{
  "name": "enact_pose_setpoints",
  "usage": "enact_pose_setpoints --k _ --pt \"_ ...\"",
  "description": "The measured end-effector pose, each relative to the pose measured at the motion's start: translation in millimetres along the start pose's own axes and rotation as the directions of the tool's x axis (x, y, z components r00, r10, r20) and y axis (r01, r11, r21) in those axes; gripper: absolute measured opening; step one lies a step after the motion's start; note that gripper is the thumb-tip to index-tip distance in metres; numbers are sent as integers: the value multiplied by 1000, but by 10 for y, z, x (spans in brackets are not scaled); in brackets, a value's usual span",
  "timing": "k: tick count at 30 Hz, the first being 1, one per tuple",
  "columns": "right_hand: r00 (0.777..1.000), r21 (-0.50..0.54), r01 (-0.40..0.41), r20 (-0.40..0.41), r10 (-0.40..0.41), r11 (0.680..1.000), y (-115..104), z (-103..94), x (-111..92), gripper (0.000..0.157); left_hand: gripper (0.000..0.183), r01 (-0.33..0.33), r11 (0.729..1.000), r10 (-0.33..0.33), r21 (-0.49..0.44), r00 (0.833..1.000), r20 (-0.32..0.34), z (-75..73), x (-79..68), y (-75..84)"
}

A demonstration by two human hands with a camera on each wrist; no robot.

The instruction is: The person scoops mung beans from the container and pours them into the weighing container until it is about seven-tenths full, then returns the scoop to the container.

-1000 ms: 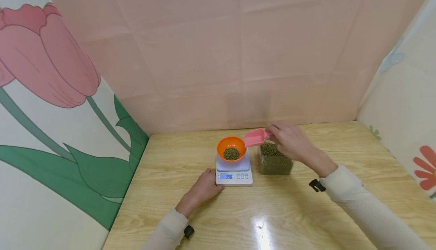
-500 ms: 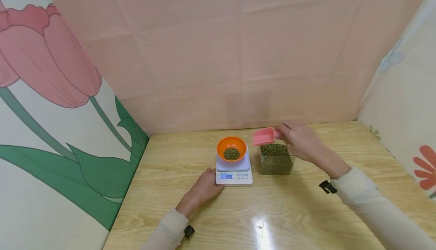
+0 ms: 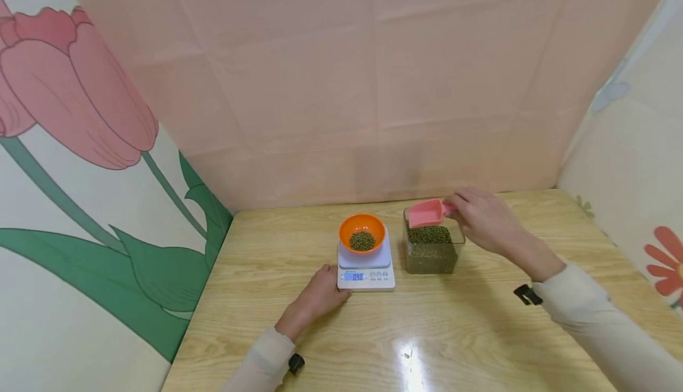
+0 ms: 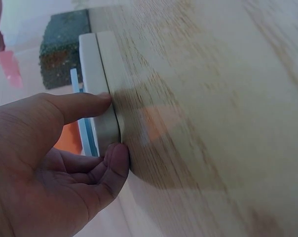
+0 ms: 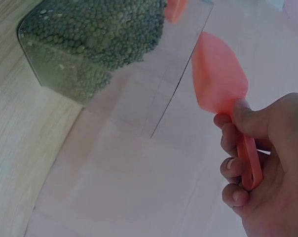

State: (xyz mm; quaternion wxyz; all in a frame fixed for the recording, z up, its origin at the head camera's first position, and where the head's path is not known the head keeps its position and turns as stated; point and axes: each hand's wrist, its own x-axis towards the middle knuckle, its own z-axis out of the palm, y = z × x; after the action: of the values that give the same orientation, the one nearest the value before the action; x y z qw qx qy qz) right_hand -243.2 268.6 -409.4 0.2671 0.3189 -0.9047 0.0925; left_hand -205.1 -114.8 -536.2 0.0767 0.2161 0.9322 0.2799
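Note:
In the head view my right hand [image 3: 488,220] holds a pink scoop [image 3: 425,213] above a clear box [image 3: 433,260] of green mung beans [image 3: 430,235]. Its fingers curl round the scoop's handle [image 5: 248,160] in the right wrist view; no beans show in the scoop. My left hand [image 3: 321,293] grips the front left corner of a white kitchen scale [image 3: 368,283], thumb on its front edge and fingers at its side, as the left wrist view shows. On the scale sits an orange bowl [image 3: 348,226] with a small heap of beans. The display reads 0.98.
The scale and the box stand side by side on a wood-grain table [image 3: 267,244], a narrow gap between them. A pink backdrop [image 3: 299,113] rises behind the table. Flower-patterned panels [image 3: 96,202] flank both sides.
My right hand has moved right with the scoop, from the bowl's rim to over the box. The left hand, scale and bowl keep their places; the reading stays 0.98.

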Motion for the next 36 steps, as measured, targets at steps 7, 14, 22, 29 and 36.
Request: enact_pose_setpoints --k 7,14,22,29,36 --pt "1000 1 0 -8 0 1000 45 -16 -61 15 51 4 1000 -4 -5 1000 4 2 0 -5" --pt "1000 -21 -11 2 11 1000 91 2 -104 20 52 6 1000 -6 -16 1000 -2 1 -12 -12" --pt "1000 -85 19 3 -19 996 138 29 -139 20 50 19 1000 -19 -15 1000 3 12 -8 -12" --pt "999 -125 44 20 -41 991 155 46 -144 17 51 24 1000 -23 -21 1000 5 11 -11 1" --pt "997 -164 51 71 -39 985 137 78 -138 20 51 26 1000 -26 1 1000 2 16 -5 1"
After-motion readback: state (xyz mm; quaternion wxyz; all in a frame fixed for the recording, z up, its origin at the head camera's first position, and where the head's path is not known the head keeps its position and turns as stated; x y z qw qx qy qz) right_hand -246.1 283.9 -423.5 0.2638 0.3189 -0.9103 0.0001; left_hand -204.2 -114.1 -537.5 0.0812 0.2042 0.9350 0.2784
